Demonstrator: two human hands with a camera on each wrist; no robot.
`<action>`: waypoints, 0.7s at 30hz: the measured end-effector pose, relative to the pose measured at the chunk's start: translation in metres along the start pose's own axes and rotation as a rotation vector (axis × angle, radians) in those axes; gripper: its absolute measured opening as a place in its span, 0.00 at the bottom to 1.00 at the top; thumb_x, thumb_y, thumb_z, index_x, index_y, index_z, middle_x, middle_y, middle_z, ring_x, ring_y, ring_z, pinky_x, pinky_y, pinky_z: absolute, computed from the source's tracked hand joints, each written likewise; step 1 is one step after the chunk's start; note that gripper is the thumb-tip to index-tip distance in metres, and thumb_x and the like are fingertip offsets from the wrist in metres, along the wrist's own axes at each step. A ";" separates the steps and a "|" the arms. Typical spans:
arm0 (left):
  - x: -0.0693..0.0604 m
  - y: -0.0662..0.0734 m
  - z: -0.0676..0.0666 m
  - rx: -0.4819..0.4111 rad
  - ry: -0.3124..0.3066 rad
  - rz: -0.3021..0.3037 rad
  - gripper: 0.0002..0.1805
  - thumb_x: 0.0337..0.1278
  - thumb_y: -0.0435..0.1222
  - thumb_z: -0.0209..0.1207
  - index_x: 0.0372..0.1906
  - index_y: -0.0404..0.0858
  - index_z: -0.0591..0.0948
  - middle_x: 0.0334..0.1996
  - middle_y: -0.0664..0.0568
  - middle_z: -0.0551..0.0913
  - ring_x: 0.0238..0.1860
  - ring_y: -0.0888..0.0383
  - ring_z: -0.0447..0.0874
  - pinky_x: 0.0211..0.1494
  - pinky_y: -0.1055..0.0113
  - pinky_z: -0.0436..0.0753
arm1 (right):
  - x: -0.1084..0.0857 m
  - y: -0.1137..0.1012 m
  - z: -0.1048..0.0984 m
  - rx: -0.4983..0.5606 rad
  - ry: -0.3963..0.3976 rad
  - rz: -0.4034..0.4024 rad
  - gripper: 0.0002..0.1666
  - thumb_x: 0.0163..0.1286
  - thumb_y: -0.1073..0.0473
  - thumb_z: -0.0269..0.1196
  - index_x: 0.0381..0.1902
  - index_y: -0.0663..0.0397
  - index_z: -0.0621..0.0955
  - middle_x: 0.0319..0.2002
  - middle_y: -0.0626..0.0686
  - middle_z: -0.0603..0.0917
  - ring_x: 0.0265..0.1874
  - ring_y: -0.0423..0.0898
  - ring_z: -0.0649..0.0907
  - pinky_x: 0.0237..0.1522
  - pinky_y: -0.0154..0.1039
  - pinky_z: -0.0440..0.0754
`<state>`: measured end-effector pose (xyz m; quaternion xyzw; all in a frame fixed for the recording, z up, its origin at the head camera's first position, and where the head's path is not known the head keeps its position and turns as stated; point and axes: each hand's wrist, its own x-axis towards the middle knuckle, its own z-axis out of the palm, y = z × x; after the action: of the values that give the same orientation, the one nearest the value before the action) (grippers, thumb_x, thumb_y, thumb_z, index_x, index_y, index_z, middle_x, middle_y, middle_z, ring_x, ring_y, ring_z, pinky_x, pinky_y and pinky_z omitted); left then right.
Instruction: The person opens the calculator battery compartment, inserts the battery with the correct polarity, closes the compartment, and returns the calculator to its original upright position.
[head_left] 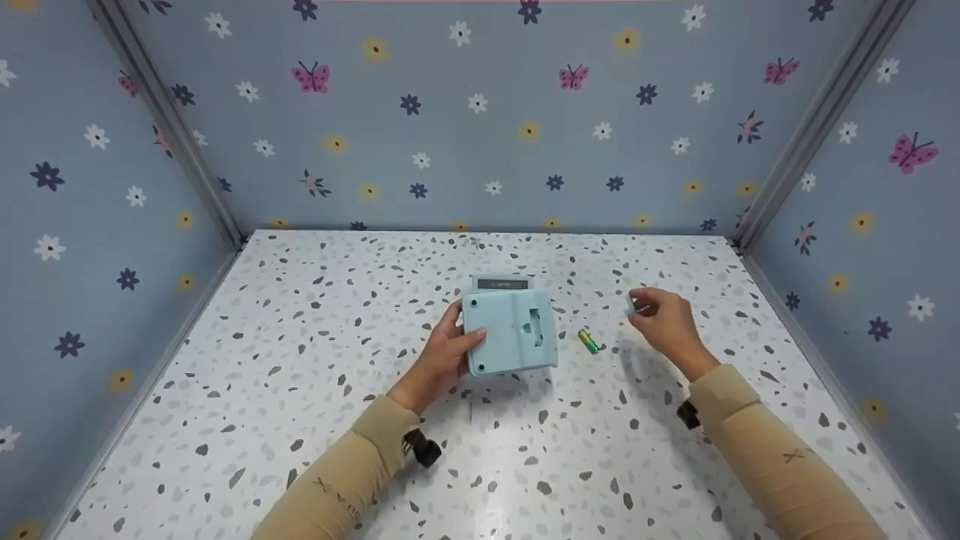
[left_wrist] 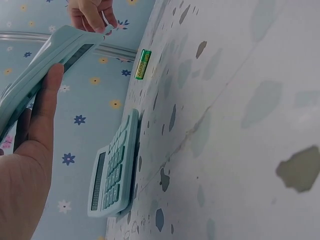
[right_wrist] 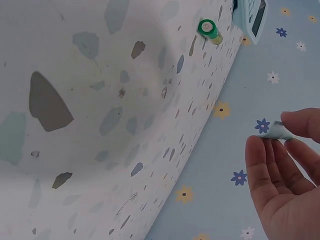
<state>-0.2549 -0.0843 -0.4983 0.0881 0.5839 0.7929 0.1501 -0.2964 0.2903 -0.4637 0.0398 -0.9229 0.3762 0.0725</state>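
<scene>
My left hand (head_left: 442, 352) grips a light-blue calculator (head_left: 499, 337) by its left side, thumb on its upturned back. An uncovered battery slot (head_left: 535, 328) shows near the calculator's right side. Off to the right, my right hand (head_left: 666, 324) pinches a small light-blue battery cover (right_wrist: 276, 131) between thumb and fingers, away from the calculator. Between the two hands a green and yellow battery (head_left: 588, 342) lies on the table. Behind the held calculator, a second light-blue calculator (left_wrist: 114, 167) rests on the table, keys up; in the head view only its display end shows.
The white speckled tabletop (head_left: 360, 450) is enclosed by blue flower-patterned panels (head_left: 480, 150) at the back and both sides. Grey metal posts (head_left: 172, 127) stand in the corners. Each wrist wears a small black camera (head_left: 424, 448).
</scene>
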 end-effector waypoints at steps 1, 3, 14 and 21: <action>0.000 0.000 0.000 -0.004 -0.002 0.000 0.39 0.83 0.34 0.55 0.88 0.51 0.53 0.81 0.38 0.70 0.73 0.41 0.79 0.72 0.44 0.84 | 0.000 0.001 0.000 -0.008 0.001 -0.001 0.25 0.73 0.70 0.65 0.67 0.69 0.82 0.54 0.70 0.88 0.54 0.64 0.88 0.60 0.60 0.87; 0.000 0.000 0.001 -0.011 -0.005 0.003 0.39 0.83 0.34 0.55 0.88 0.51 0.53 0.81 0.38 0.69 0.74 0.40 0.78 0.72 0.43 0.83 | 0.001 0.004 -0.001 -0.022 -0.003 0.003 0.25 0.73 0.70 0.64 0.67 0.68 0.82 0.54 0.69 0.88 0.54 0.64 0.88 0.59 0.60 0.87; 0.001 0.001 0.001 -0.009 0.000 0.004 0.39 0.83 0.34 0.55 0.88 0.51 0.53 0.81 0.38 0.69 0.74 0.39 0.78 0.72 0.43 0.83 | 0.004 0.015 -0.004 -0.049 -0.069 0.074 0.26 0.74 0.69 0.64 0.69 0.68 0.80 0.58 0.70 0.86 0.58 0.64 0.86 0.60 0.59 0.87; 0.000 0.002 0.001 -0.004 0.002 -0.002 0.38 0.84 0.34 0.54 0.87 0.51 0.53 0.80 0.37 0.71 0.71 0.42 0.81 0.69 0.45 0.86 | 0.003 0.021 -0.004 -0.065 -0.082 0.042 0.26 0.73 0.70 0.65 0.68 0.72 0.80 0.57 0.72 0.86 0.58 0.67 0.87 0.60 0.60 0.87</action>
<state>-0.2546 -0.0839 -0.4961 0.0867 0.5824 0.7941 0.1505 -0.3017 0.3087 -0.4748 0.0331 -0.9375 0.3453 0.0281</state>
